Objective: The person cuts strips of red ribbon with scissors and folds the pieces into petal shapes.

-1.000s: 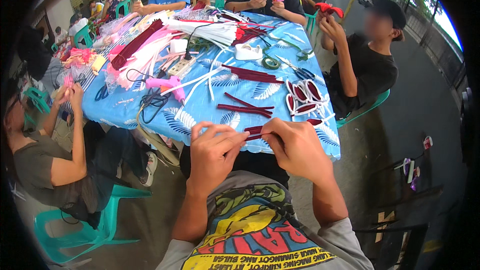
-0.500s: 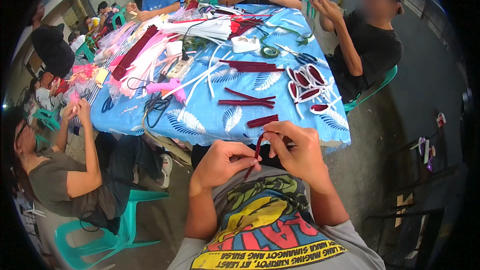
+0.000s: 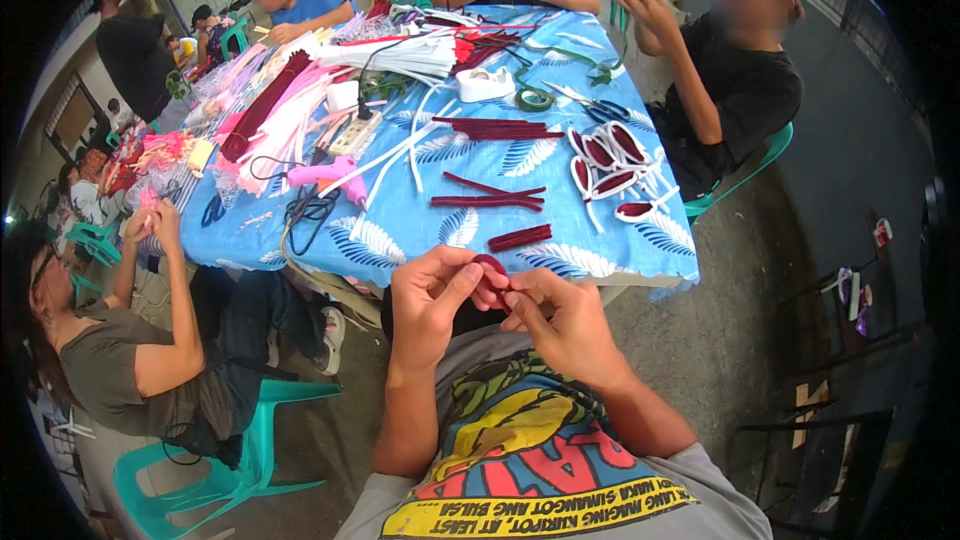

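Just off the table's near edge, my left hand [image 3: 438,298] and my right hand [image 3: 560,318] pinch a dark red pipe cleaner [image 3: 490,262] between them. It is bent into a small loop, partly covered by my fingers. Beyond my hands lies a short bundle of dark red pipe cleaners [image 3: 520,238]. Farther up are a few longer crossed dark red pipe cleaners [image 3: 485,201] and another dark red bundle [image 3: 495,129]. To the right sit several petal-like pieces [image 3: 598,150], dark red inside white edging.
The blue leaf-patterned tablecloth [image 3: 390,245] also bears a pink glue gun [image 3: 325,173], a power strip [image 3: 355,133], a white tape dispenser [image 3: 487,86], green tape [image 3: 534,98], scissors [image 3: 595,103] and heaped white pipe cleaners [image 3: 410,55]. Other people sit around the table; a green chair [image 3: 235,450] stands at left.
The dark red pipe cleaner, earlier curved with one end hanging down, is now bent into a tighter loop. My left hand has risen slightly and my right hand has shifted left and down.
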The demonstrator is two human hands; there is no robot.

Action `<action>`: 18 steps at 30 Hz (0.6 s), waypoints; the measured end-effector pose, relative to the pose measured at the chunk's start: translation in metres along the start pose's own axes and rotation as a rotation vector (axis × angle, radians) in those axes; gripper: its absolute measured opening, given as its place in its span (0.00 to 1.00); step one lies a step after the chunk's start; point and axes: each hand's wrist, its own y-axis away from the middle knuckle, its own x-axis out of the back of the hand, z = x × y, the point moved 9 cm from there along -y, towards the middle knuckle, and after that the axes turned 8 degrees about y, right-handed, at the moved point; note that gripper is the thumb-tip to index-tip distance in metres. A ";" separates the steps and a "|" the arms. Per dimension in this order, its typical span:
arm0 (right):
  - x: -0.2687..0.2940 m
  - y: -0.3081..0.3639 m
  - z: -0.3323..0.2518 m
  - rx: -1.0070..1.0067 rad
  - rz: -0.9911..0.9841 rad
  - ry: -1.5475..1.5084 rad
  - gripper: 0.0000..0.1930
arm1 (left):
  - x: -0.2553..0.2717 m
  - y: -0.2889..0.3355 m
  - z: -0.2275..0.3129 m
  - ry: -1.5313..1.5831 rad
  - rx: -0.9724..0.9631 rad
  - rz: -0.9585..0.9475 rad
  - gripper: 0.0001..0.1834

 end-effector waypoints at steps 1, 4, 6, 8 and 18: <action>-0.003 0.000 0.001 -0.011 -0.022 -0.018 0.07 | 0.002 0.001 0.001 -0.006 -0.015 0.021 0.07; -0.007 0.001 0.010 -0.145 -0.052 -0.224 0.07 | 0.005 0.002 0.001 0.010 -0.040 0.057 0.07; -0.009 0.001 0.014 -0.191 -0.072 -0.291 0.07 | 0.010 0.003 -0.001 0.042 -0.039 0.070 0.07; -0.008 0.001 0.015 -0.183 -0.063 -0.339 0.08 | 0.008 0.003 0.001 0.062 -0.059 0.079 0.07; -0.014 0.001 0.020 -0.149 -0.017 -0.559 0.07 | 0.000 0.002 0.017 0.186 -0.062 -0.060 0.06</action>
